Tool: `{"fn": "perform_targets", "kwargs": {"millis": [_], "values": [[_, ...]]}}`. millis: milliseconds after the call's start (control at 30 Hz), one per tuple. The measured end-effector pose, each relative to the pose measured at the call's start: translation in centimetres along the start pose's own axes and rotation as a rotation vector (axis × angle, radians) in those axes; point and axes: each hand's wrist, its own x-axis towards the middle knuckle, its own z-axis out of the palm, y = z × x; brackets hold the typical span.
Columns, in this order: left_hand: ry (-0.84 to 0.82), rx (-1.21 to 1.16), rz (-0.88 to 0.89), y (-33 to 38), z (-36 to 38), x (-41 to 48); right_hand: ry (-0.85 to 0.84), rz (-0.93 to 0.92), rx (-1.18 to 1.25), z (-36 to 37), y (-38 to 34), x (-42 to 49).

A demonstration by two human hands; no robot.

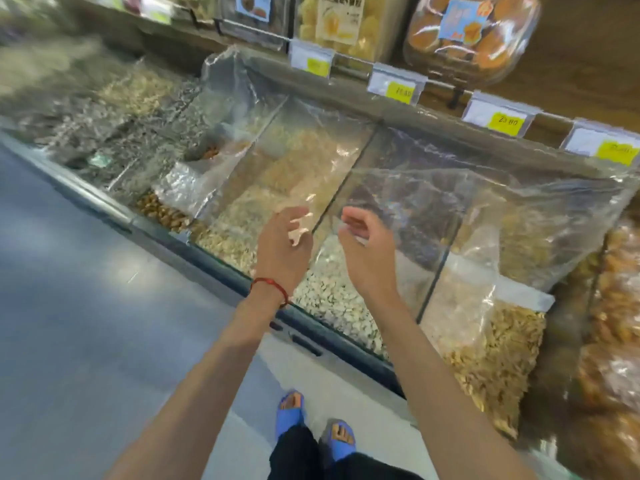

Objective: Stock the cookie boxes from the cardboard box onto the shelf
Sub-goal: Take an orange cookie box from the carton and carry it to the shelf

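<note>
- The left hand (284, 244) is raised over the counter, fingers loosely curled and slightly apart, holding nothing.
- The right hand (367, 251) is just beside it at 3 o'clock, apart from it, with fingers bent inward in the same relaxed way and nothing in them.
- A thin red string bracelet (270, 289) circles the left wrist.
- A clear plastic tub of round brown cookies (471, 32) with a blue label stands on the wooden shelf (581, 57) at 1 o'clock from the hands, well apart from them.
- At 9 o'clock from that tub stands a clear box of pale yellow pastries (339, 26) with a white label.
- White-and-yellow price tags (394, 83) hang in a row along the shelf's front edge.
- Under the hands runs a glass-fronted counter (214, 265) divided into bulk bins.
- A crinkled clear plastic sheet (433, 188) lies over the bins.
- Pale flat seeds (332, 299) fill the bin directly below the hands.
- The bins towards 10 o'clock are too blurred to tell their contents.
- At 6 o'clock, two blue open sandals (291, 410) stand on the grey floor (86, 306).
</note>
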Motion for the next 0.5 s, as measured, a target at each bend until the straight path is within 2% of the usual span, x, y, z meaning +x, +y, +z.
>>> {"fn": "perform_targets", "kwargs": {"millis": [233, 500], "values": [[0.189, 0.023, -0.227, -6.2, -7.0, -15.5, -0.305, 0.027, -0.033, 4.8, 2.0, -13.0], [0.457, -0.050, -0.473, -12.5, -14.1, -36.8, -0.713, 0.038, -0.058, 9.2, 5.0, -33.3]]}}
